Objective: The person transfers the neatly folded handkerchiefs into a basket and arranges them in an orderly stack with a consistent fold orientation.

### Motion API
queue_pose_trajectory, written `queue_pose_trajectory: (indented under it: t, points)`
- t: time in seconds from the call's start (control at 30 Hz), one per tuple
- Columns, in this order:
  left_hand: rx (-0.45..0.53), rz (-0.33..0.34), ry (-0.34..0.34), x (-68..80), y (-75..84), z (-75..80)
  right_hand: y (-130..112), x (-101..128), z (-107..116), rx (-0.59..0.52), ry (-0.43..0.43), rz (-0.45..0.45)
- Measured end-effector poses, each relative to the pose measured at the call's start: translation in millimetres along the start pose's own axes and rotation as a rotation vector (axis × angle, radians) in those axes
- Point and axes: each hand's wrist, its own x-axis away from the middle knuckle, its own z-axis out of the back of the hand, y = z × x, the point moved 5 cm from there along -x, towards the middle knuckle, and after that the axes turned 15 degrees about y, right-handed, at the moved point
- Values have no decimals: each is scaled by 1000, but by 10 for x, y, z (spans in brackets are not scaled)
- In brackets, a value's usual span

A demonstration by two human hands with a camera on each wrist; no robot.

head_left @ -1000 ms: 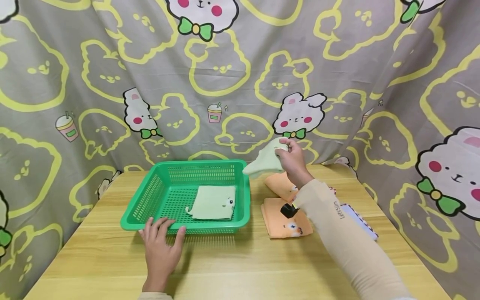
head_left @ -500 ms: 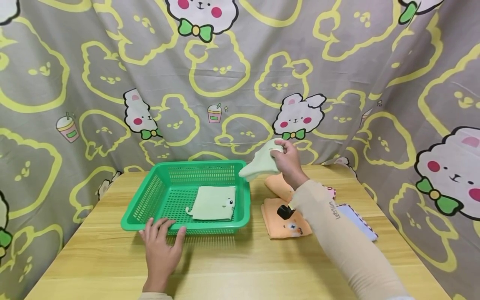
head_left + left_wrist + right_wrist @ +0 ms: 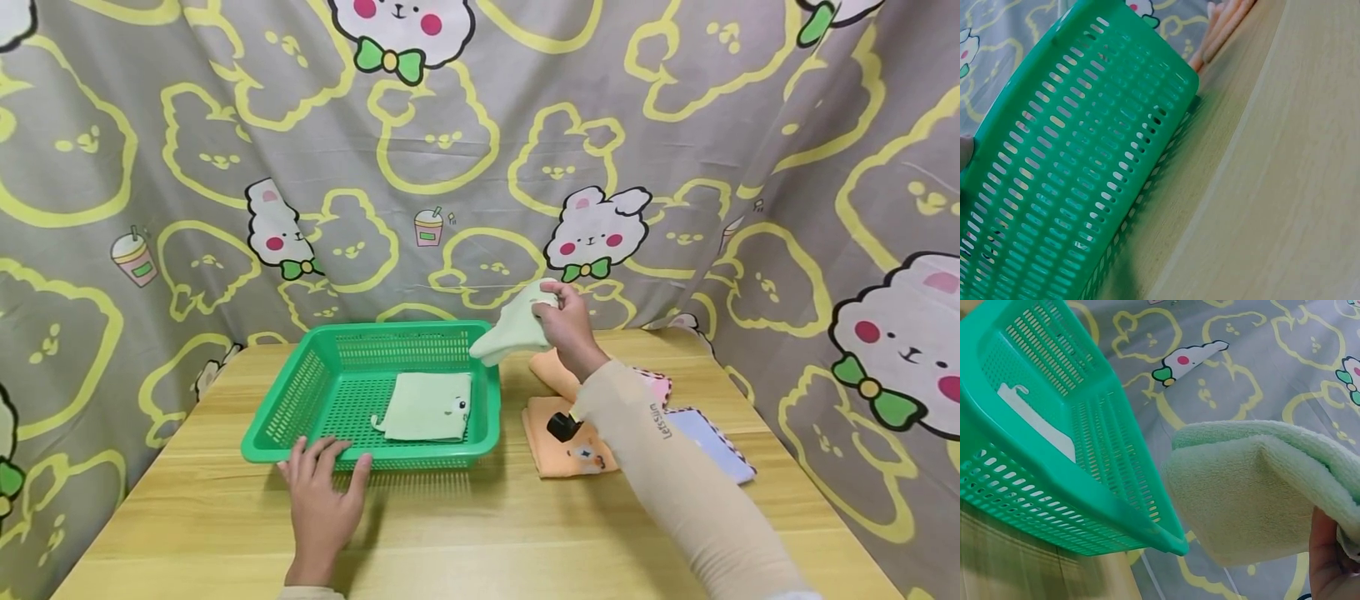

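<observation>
My right hand (image 3: 572, 332) pinches a folded pale green towel (image 3: 516, 325) by its upper right corner. The towel hangs tilted over the right rim of the green plastic basket (image 3: 255, 452). In the right wrist view, the held towel (image 3: 1241, 494) shows its thick folded layers beside the basket (image 3: 1104, 506). Inside the basket lies another folded pale green towel (image 3: 427, 404) with a small face on it. My left hand (image 3: 322, 500) rests on the basket's near rim, fingers loosely spread. Only a fingertip (image 3: 965, 152) of it shows in the left wrist view.
Right of the basket lie a folded orange towel (image 3: 562, 454), a second orange towel (image 3: 551, 373) behind it, a pink one (image 3: 656, 386) and a blue one (image 3: 708, 442). My right sleeve partly covers them. A patterned curtain (image 3: 465, 167) stands behind the wooden table (image 3: 450, 542).
My right hand has moved left and slightly down with the towel, bringing its lower corner over the basket's right rim. My left hand has stayed still.
</observation>
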Motion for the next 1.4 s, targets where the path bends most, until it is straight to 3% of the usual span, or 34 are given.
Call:
queue_pose_trajectory:
  t: [0.83, 1.4]
  points:
    - [-3, 17, -8, 16, -35, -1, 20, 53, -141, -6, -24, -1]
    - [-1, 18, -16, 8, -29, -4, 69, 84, -216, -2, -29, -47]
